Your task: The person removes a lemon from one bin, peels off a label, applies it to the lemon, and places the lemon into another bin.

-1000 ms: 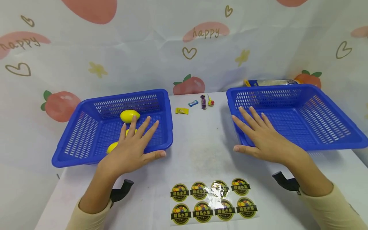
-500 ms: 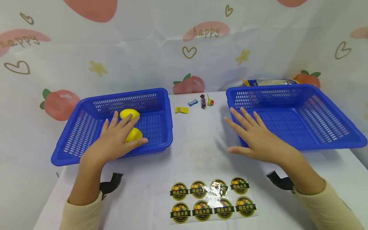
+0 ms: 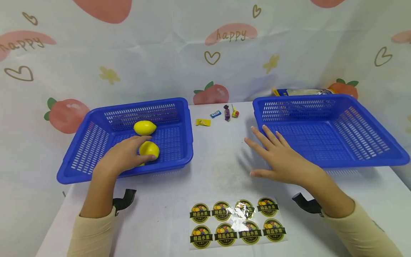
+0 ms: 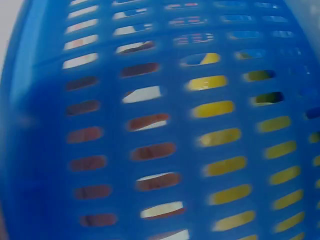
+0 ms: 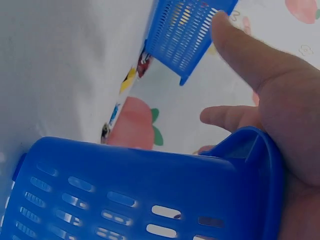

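Observation:
Inside the left blue basket (image 3: pixel 190 142), my left hand (image 3: pixel 120 153) curls its thumb and index finger around a yellow lemon (image 3: pixel 150 150); the other fingers are hidden. Farther back in that basket lies a second lemon (image 3: pixel 145 127), and a sliver of a third lemon (image 3: pixel 141 165) shows beneath the thumb. Through the slots of the basket wall (image 4: pixel 165 115), the left wrist view shows yellow lemon (image 4: pixel 225 167) and parts of fingers. My right hand (image 3: pixel 279 160) holds nothing, fingers spread, beside the near left corner of the right blue basket (image 3: pixel 369 162).
Between the baskets, toward the back, lie a yellow wrapped candy (image 3: pixel 203 122), a blue wrapped one (image 3: pixel 216 114), a purple one (image 3: pixel 227 112) and a lollipop (image 3: pixel 235 113). A sheet of round fruit stickers (image 3: pixel 237 223) lies in front. A package (image 3: pixel 305 92) sits behind the right basket.
My left hand has moved left, then lowered into the basket with its fingers bending around a lemon. My right hand has drifted a little left, still spread.

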Demonstrator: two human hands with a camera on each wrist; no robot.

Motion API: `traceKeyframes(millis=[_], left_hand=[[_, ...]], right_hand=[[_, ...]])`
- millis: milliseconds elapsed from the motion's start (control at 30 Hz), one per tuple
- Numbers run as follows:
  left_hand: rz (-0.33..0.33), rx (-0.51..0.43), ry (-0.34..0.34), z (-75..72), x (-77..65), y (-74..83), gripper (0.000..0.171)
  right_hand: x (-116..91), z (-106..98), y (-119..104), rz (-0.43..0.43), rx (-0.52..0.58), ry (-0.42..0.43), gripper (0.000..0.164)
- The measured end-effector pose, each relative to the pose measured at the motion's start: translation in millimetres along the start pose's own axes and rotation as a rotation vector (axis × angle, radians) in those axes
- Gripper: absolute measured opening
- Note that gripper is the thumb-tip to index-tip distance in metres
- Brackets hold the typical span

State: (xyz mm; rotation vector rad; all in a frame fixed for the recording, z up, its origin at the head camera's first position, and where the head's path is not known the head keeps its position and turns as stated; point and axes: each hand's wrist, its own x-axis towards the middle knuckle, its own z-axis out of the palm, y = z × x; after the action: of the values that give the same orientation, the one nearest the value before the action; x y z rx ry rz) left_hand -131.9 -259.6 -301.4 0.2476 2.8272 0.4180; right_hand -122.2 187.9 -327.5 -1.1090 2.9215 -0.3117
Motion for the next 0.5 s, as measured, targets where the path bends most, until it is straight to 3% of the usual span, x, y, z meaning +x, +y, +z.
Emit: traceKeyframes(millis=[500], left_hand=[[0.018, 0.009, -0.045, 14.8, 20.5, -10.5, 0.076]], right_hand=[[0.0, 6.2, 1.5, -0.038, -0.044, 0.051, 0.085]])
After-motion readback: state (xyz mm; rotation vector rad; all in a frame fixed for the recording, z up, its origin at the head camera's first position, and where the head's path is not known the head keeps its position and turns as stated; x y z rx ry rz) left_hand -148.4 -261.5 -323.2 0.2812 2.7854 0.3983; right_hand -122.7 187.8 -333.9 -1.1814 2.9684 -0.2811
